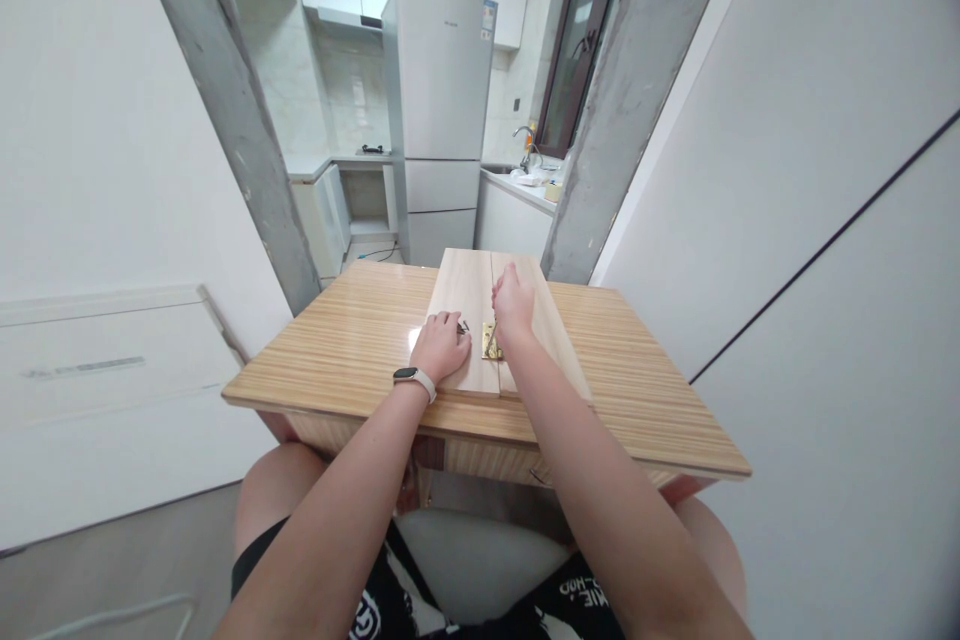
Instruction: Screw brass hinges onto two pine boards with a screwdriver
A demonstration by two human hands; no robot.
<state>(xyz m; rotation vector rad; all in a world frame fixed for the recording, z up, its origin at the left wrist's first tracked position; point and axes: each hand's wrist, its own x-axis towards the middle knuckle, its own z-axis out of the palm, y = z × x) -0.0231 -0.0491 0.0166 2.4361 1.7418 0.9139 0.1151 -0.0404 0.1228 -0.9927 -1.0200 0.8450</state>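
Two pale wooden boards lie edge to edge on the table, the left board and the right board. A brass hinge sits across their seam. My right hand is closed in a fist above the hinge, around a screwdriver whose thin shaft slants down to the hinge plate; its handle is hidden in the fist. My left hand rests flat on the left board, fingers stretched out. Small dark screws lie by its fingertips, partly covered.
The striped wooden table stands close before my knees, its drawer front facing me. Behind it are a grey fridge, a counter with a sink and a tap. White walls and grey pillars flank both sides.
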